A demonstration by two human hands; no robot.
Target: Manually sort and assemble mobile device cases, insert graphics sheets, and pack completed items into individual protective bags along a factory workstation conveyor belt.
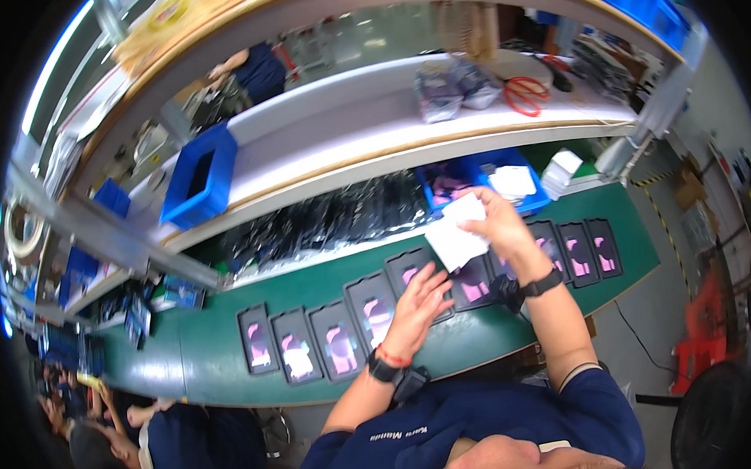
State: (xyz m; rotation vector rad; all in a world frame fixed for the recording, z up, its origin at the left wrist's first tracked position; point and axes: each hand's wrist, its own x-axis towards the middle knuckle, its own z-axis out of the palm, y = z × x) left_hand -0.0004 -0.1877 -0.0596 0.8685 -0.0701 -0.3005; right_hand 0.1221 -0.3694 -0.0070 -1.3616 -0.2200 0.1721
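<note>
My right hand (501, 223) grips a small stack of white sheets (456, 244) by its edge, thumb on top. Just left of the sheets and a little nearer, my left hand (421, 309) is open with its fingers apart, holding nothing. Beneath both hands runs a row of shallow black trays (315, 349), each with a pink-and-white piece (341, 349) inside. My hands and arms hide several of them in part. Beyond my right hand stands a blue bin (536, 204) with more white sheets (513, 181) and pink pieces.
The green table (206, 356) carries black plastic sheeting (325, 211) at its back. Above is a shelf (306, 142) with a blue bin (176, 204), bagged parts (438, 96) and red-handled scissors (525, 95). Another person (202, 443) sits at the left; a red stool (700, 339) stands right.
</note>
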